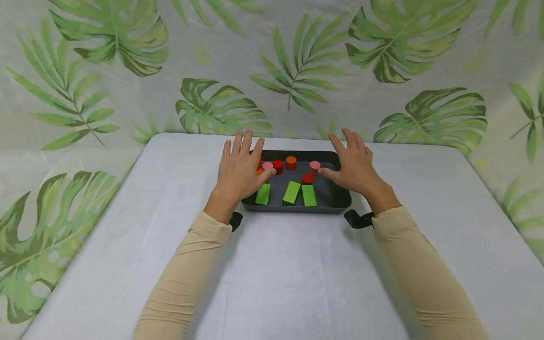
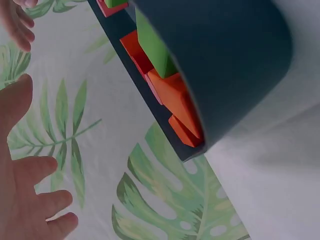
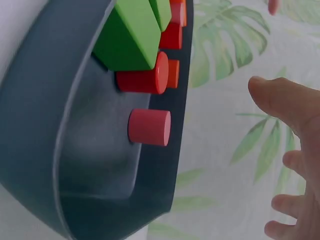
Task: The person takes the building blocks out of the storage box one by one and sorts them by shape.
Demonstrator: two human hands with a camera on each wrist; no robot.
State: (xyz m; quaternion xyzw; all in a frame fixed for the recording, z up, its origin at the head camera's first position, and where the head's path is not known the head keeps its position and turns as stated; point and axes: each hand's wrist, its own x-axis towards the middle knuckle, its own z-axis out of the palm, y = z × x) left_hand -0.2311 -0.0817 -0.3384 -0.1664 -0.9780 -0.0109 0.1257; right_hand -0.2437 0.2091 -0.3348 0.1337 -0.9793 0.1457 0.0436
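Note:
Both hands hover over the two ends of a dark tray (image 1: pixel 293 209) holding coloured blocks. My left hand (image 1: pixel 240 172), fingers spread, is above the tray's left end and partly hides orange blocks there. Over the right end my right hand (image 1: pixel 354 165) spreads its fingers and holds nothing. Near its thumb stands a pink cylinder (image 1: pixel 314 167). Green blocks (image 1: pixel 291 192) lean along the tray's near side. Red cylinders (image 1: pixel 277 166) and an orange cylinder (image 1: pixel 291 163) stand farther back. In the right wrist view, a red cylinder (image 3: pixel 145 75) sits beside a green block (image 3: pixel 127 37).
A white cloth (image 1: pixel 276 274) covers the table under the tray. Behind it hangs a leaf-patterned cloth (image 1: pixel 306 118). Black wrist mounts (image 1: pixel 359 220) stick out inward from the wrists, close to the tray's near corners.

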